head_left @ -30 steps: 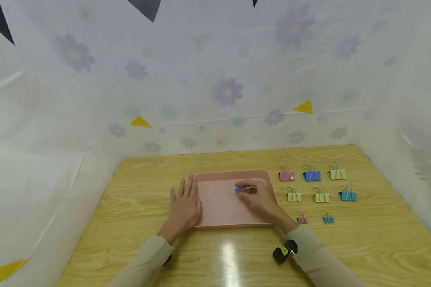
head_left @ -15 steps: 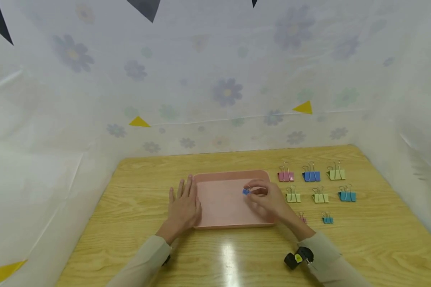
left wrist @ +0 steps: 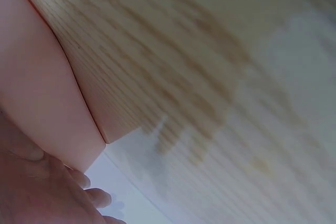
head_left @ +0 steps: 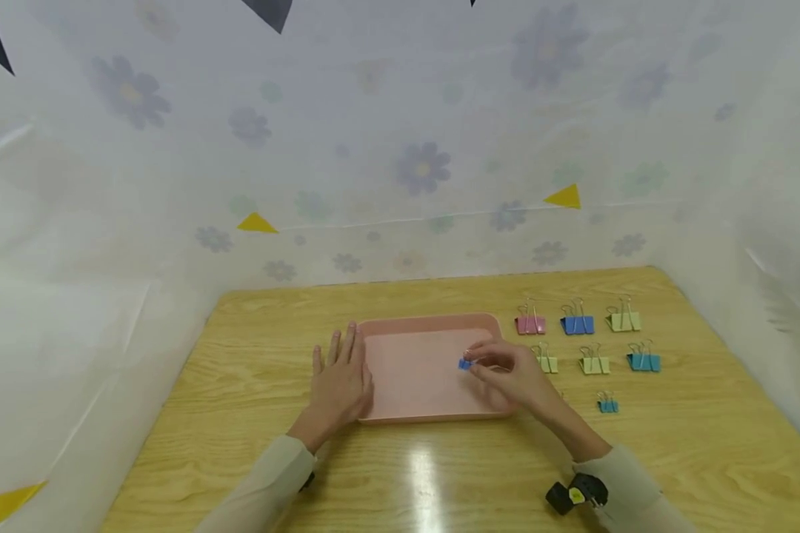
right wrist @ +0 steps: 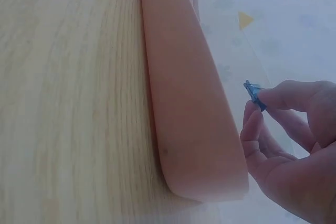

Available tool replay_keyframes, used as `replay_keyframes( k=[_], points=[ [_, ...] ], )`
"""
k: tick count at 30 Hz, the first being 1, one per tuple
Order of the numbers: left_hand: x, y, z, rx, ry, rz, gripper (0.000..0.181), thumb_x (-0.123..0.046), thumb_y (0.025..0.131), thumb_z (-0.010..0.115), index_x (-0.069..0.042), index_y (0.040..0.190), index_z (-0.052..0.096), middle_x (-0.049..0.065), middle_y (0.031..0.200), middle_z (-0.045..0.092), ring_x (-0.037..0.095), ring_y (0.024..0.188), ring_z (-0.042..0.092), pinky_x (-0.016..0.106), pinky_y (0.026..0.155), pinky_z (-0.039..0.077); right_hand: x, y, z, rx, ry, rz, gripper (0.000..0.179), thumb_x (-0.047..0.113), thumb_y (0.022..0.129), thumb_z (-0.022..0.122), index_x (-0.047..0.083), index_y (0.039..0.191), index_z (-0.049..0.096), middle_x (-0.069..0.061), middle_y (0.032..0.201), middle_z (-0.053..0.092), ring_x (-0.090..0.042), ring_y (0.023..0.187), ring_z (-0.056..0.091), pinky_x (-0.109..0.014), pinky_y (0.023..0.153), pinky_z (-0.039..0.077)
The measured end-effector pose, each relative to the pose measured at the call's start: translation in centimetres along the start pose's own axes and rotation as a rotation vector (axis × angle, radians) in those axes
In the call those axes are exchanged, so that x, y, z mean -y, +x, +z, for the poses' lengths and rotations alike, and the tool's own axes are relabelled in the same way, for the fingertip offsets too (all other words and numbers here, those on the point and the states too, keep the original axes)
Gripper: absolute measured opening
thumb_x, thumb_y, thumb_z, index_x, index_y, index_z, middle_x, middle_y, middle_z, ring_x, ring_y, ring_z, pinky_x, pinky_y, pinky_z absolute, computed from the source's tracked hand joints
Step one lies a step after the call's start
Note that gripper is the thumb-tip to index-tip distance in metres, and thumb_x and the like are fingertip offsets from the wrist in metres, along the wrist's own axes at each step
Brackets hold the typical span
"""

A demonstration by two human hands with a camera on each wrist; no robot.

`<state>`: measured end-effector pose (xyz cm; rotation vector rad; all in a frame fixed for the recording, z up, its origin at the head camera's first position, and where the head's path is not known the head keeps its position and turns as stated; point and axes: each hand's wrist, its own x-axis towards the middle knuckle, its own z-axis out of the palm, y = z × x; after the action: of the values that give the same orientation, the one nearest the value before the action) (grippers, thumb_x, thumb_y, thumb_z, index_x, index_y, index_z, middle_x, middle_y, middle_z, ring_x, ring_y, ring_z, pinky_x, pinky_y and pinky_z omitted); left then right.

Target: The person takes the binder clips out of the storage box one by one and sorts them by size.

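Note:
My right hand pinches a small blue binder clip between thumb and fingertips, over the right part of a shallow pink tray. In the right wrist view the binder clip is held above the level of the tray's rim. My left hand lies against the tray's left side, its fingers straight and pointing away from me. The left wrist view shows part of that hand beside the tray wall.
Right of the tray, binder clips stand in rows: pink, blue and yellow-green at the back, several smaller ones nearer, including a tiny teal clip. My right arm hides a small one. A patterned curtain surrounds the wooden table.
My right hand has moved to the right and slightly nearer with the blue binder clip. The small pink clip is now almost wholly behind my right forearm. My left hand stays put.

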<state>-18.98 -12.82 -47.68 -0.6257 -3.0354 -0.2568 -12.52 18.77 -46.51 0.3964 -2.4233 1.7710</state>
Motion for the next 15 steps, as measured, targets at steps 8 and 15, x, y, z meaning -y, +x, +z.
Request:
replay_keyframes(
  k=[8, 15],
  points=[
    [-0.1, 0.1, -0.1, 0.004, 0.003, -0.01, 0.062, -0.026, 0.108, 0.034, -0.002, 0.164, 0.019, 0.012, 0.171, 0.014, 0.04, 0.155, 0.014, 0.069, 0.119, 0.01, 0.2, -1.4, -1.4, -0.007, -0.015, 0.017, 0.019, 0.005, 0.093, 0.075, 0.002, 0.112, 0.077, -0.014, 0.12, 0.07, -0.016, 0.103, 0.07, -0.027, 0.086, 0.057],
    [0.0, 0.0, 0.1, -0.007, -0.009, -0.002, 0.062, -0.025, 0.108, 0.034, -0.002, 0.164, 0.019, 0.012, 0.171, 0.015, 0.04, 0.155, 0.015, 0.069, 0.118, 0.01, 0.4, -2.8, -2.8, -0.024, -0.034, 0.044, 0.019, 0.007, 0.095, 0.073, 0.004, 0.113, 0.078, -0.02, 0.13, 0.065, -0.016, 0.11, 0.068, -0.025, 0.089, 0.056]
  ],
)
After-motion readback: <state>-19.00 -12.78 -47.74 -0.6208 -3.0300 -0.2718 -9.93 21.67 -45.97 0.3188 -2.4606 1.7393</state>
